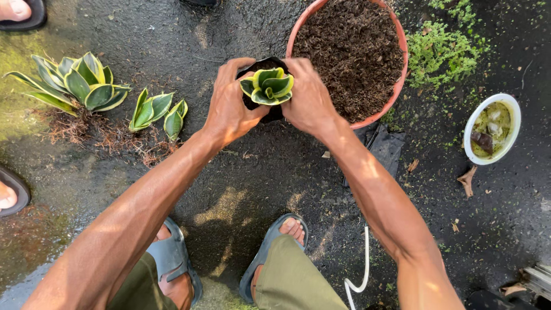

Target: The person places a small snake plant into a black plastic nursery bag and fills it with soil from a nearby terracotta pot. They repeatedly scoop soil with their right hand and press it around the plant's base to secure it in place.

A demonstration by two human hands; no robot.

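Both hands, left hand (229, 109) and right hand (307, 97), clasping a small potted plant (268, 86) over wet dark pavement (275, 172) outdoors.

The small black plastic pot (265, 109) is mostly covered by the left hand (229, 106) and right hand (307, 97). The big terracotta soil-filled basin (396, 86) loses its top at the frame edge; the murky contents of the white bowl (512, 123) can't be made out.

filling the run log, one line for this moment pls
left hand + right hand: grip black grow bag | snake plant inside | soil basin beside
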